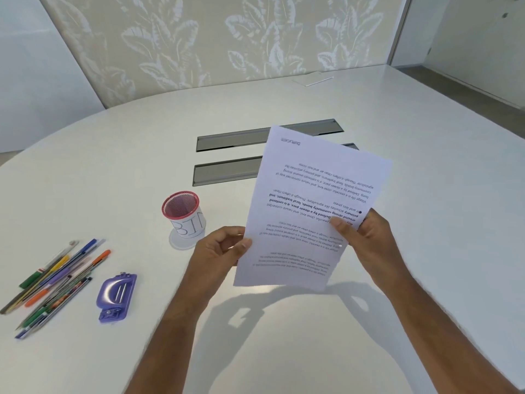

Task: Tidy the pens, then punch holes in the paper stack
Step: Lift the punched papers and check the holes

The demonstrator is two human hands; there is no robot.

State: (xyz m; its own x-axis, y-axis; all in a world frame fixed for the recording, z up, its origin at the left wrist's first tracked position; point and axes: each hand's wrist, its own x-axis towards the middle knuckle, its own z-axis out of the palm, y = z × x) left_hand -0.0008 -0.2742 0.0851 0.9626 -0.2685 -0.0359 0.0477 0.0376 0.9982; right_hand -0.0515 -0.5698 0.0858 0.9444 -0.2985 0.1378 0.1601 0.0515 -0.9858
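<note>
I am seeing the white printed paper stack lifted off the white table, text upside down; my left hand and right hand are pinching its lower edges.

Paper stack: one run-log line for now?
both hands hold paper above table | pens loose | cup empty | punch untouched

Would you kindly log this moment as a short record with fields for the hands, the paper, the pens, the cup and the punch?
left hand: grips the paper stack's left edge
right hand: grips its right edge
paper stack: held above the table, print upside down
pens: loose pile at left, not in the cup
mesh cup: upright, looks empty
hole punch: on the table beside the pens, untouched
</note>
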